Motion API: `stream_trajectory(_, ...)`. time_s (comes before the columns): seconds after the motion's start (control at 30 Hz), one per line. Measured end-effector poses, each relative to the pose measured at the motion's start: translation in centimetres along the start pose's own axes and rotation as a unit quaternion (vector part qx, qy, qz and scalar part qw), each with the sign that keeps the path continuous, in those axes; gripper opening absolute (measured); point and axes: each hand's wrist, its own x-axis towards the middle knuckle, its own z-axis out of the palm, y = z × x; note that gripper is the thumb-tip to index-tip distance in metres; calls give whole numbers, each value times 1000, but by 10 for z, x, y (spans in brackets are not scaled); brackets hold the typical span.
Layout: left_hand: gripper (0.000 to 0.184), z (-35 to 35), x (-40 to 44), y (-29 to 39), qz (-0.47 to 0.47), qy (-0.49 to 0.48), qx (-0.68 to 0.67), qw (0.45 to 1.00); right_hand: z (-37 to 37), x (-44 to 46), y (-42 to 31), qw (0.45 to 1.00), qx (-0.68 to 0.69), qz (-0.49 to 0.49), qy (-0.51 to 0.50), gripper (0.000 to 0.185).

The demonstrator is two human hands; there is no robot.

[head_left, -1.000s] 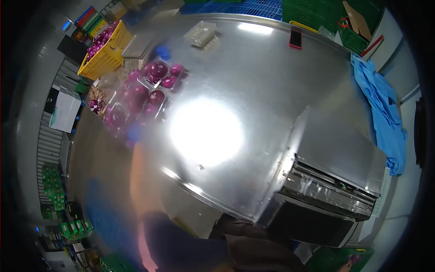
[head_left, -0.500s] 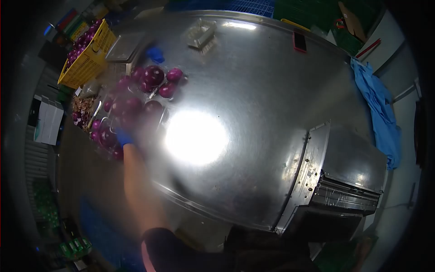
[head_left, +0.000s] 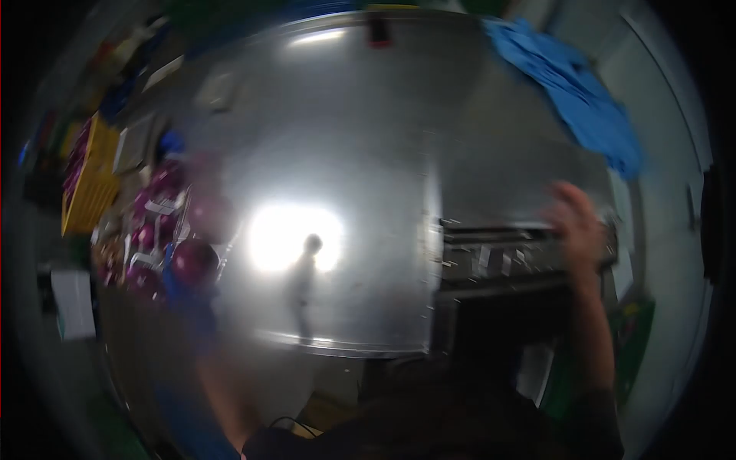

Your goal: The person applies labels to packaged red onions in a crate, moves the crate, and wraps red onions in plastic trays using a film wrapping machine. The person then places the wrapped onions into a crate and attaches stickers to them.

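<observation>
My left hand [head_left: 184, 295], in a blue glove, is at the lower side of a group of red onions [head_left: 194, 262], its fingers against the nearest large one. Motion smears this area, and whether the fingers grip anything is hidden. Some onions seem to lie in clear plastic packs with pale labels [head_left: 146, 262]. On the far side, my right hand [head_left: 579, 226] is bare, with its fingers apart and nothing visible in them. It is over the right end of a dark slotted machine part [head_left: 498, 257] set beside the steel table.
The steel table [head_left: 345, 192] has a bright glare patch. At left stands a yellow crate [head_left: 96, 192] of onions. A blue crumpled item [head_left: 172, 142], a pale tray [head_left: 218, 90] and a phone [head_left: 378, 32] lie farther back. Blue cloth [head_left: 571, 92] hangs along the right edge.
The view has swung right, shifting the table and onions leftward. My right hand has come into view over the machine part. My left hand remains by the onions.
</observation>
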Motion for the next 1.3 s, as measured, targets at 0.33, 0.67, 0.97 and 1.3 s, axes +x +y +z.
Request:
stream_trajectory(0.33, 51, 342, -104, 213, -71, -462, -261, 845, -39, 25, 16, 995, -23, 75, -60, 71)
stream_trajectory(0.67, 48, 380, -141, 237, 2, -531, 12, 847, -135, 27, 75, 984, -47, 101, -138, 63)
stream_trajectory(0.97, 53, 317, -145, 207, 657, -352, 321, 584, -214, 32, 123, 747, -417, -345, -386, 49)
stream_trajectory(1.3, 30, 211, -125, 266, 219, -360, -36, 906, -252, 16, 29, 952, -67, -269, -128, 14)
